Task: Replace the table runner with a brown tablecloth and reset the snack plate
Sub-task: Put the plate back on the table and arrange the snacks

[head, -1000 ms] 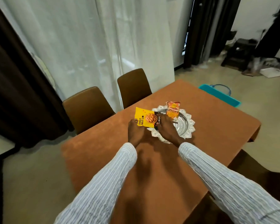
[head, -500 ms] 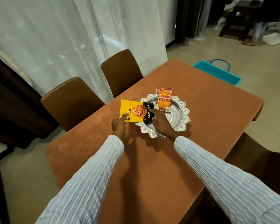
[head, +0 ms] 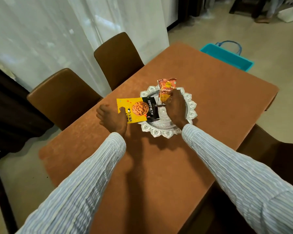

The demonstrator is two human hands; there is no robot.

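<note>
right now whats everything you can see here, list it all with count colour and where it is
tablecloth: 1, brown, covering the table
plate: 1, silver with scalloped rim, mid-table on the cloth
almond packet: 1, yellow and black, partly over the plate's left rim
small snack packet: 1, orange, at the plate's far side
chairs: 2, brown, along the table's left side by the curtain
curtain: 1, white, sheer, behind the chairs
basket: 1, teal with blue handle, on the floor past the table
left hand: holds the almond packet, striped sleeve
right hand: pinches the small snack packet, striped sleeve
</note>
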